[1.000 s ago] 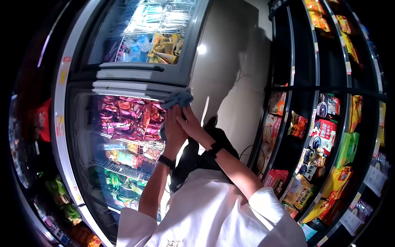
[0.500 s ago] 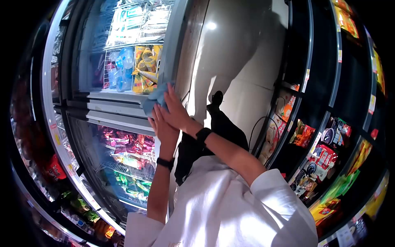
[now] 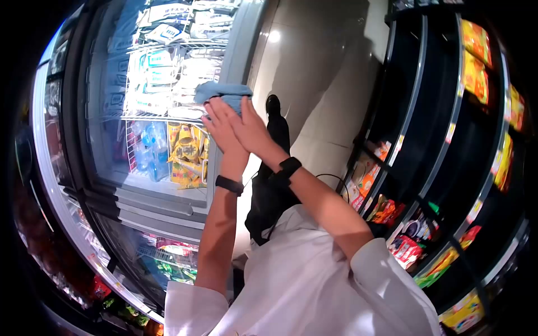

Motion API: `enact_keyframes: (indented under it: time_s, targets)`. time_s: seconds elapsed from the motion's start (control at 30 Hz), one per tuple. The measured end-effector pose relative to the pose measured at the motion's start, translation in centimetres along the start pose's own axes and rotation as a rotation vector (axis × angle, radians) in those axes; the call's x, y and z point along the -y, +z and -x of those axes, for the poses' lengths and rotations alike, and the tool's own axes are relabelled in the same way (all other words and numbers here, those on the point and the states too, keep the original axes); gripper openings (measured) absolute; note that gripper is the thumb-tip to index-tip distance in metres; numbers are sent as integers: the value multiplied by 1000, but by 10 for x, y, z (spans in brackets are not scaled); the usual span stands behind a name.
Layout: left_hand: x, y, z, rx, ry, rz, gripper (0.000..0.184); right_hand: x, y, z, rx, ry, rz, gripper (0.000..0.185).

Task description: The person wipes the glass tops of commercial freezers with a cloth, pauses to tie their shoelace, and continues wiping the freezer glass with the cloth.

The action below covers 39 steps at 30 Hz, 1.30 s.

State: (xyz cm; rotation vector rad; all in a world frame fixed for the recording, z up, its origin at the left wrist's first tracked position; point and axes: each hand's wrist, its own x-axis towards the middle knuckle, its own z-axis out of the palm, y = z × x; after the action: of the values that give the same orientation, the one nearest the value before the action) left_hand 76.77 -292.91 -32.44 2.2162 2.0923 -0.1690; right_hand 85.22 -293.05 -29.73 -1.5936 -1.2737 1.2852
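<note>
A blue-grey cloth [image 3: 224, 91] lies bunched on the near edge of the glass-topped freezer [image 3: 234, 61]. My left hand [image 3: 225, 131] rests on it with fingers stretched forward. Partly over the left one, my right hand [image 3: 250, 127] presses the cloth too, its fingers reaching its lower part. Beneath the glass are white packs [image 3: 162, 67] in wire baskets, yellow packs [image 3: 188, 151] and blue items [image 3: 151, 148].
Shelves with snack packets [image 3: 475, 61] run along the right. A tiled floor [image 3: 325, 106] lies between freezer and shelves, with my dark shoe [image 3: 273, 106] on it. A thin cable [image 3: 336, 178] curves by the lower shelf. More shelving [image 3: 50, 162] stands at far left.
Both hands and the cloth have moved forward along the freezer's edge, from the pink-packet section past the divider to the section with white packs. The view has shifted along with them.
</note>
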Motion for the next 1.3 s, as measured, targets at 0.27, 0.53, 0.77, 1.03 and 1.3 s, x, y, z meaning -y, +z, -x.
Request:
enact_keyframes:
  time_s: [0.27, 0.53, 0.77, 1.03, 1.3]
  targets:
    - [-48, -26, -101, 17, 23, 80, 71, 20, -53, -96, -16, 125, -115, 73]
    - [-21, -37, -126, 63, 49, 432, 59, -6, -114, -115, 168, 220, -242, 58]
    - [54, -20, -46, 87, -301, 21, 58, -115, -176, -124, 445, 206, 33, 40]
    - [-199, -77, -128, -243, -168, 637, 44, -376, -337, -199, 430, 687, 138, 39]
    - [-331, 353, -179, 520, -84, 843, 23, -630, -337, -179, 319, 802, 300, 38]
